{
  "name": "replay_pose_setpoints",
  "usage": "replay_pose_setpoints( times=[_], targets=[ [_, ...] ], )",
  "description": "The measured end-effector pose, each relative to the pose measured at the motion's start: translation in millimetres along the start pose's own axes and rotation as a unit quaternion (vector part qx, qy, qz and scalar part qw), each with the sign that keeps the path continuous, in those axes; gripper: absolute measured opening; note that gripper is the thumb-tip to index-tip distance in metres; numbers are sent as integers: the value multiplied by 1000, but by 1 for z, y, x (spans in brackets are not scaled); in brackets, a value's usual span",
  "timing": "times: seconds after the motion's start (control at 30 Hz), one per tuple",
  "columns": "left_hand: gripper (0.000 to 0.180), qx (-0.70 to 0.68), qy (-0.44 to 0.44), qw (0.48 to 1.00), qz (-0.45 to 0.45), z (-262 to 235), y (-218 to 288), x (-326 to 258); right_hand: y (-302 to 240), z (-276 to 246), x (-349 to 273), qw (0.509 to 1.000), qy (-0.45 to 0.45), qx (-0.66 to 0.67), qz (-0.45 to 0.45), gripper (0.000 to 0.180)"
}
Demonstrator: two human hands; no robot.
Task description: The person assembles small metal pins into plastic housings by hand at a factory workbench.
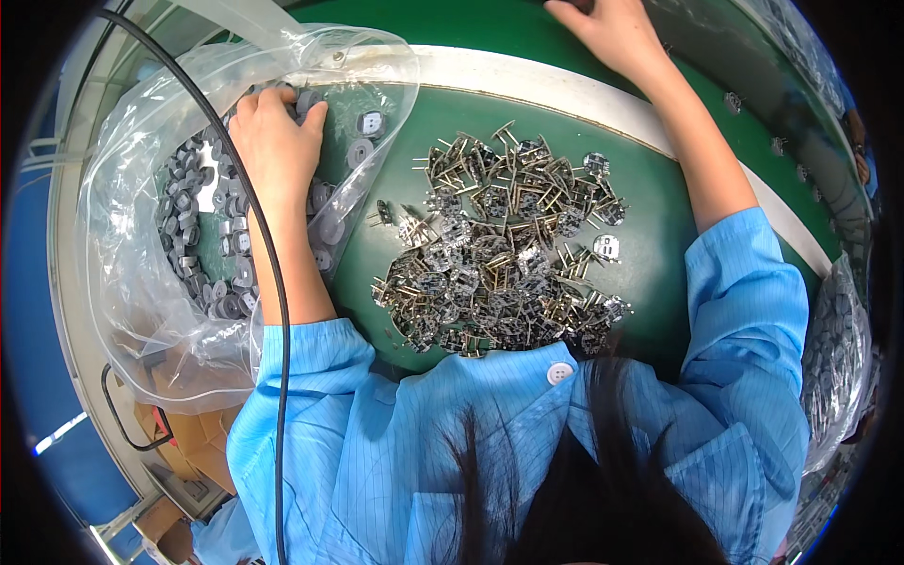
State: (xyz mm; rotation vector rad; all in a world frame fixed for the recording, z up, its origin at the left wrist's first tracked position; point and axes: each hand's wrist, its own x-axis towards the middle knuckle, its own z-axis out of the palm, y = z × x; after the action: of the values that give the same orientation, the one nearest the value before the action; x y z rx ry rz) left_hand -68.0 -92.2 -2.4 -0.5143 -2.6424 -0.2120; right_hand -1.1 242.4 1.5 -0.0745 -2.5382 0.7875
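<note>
My left hand [275, 141] reaches into a clear plastic bag [122, 207] of small grey round plastic parts [188, 202]. Its fingers bend down over the parts at the far side, with the thumb held apart; the fingertips are partly hidden. At the far edge of the view, my right hand [612, 36] is over a green belt [424, 21]. Something dark shows by its fingers, but the picture's edge cuts it off. Between my arms lies a heap of small round circuit boards with metal pins [494, 254] on a green work surface [650, 282].
A white rail [527, 85] divides the work surface from the belt, where several small parts [733, 102] sit at the right. A black cable [268, 235] hangs across my left forearm. Another clear bag [833, 348] of parts is at the right edge. Cardboard boxes [202, 443] stand lower left.
</note>
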Motion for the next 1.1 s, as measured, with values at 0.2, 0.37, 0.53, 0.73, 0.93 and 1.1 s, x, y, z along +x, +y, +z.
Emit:
replay_pose_setpoints(
  times=[0.2, 0.37, 0.53, 0.73, 0.93, 1.1],
  targets=[
    [32, -31, 14, 999, 21, -12, 19, -2, -51, 1, -32, 917, -335, 178, -122, 17],
    [26, -504, -140, 846, -102, -17, 53, -10, -62, -2, -35, 950, -297, 87, -41, 20],
    [20, -630, -222, 738, -96, -14, 65, -12, -55, 3, -42, 975, -188, -51, -109, 16],
    [31, -631, -185, 747, -92, -9, 75, -19, -45, 2, -35, 933, -242, 81, -252, 16],
    [33, -541, -187, 820, -20, -6, 88, -25, -55, -8, -29, 913, -332, 236, -30, 16],
    [33, -602, -196, 774, -15, -5, 92, -28, -63, 7, -36, 941, -228, 246, -39, 15]
  ],
)
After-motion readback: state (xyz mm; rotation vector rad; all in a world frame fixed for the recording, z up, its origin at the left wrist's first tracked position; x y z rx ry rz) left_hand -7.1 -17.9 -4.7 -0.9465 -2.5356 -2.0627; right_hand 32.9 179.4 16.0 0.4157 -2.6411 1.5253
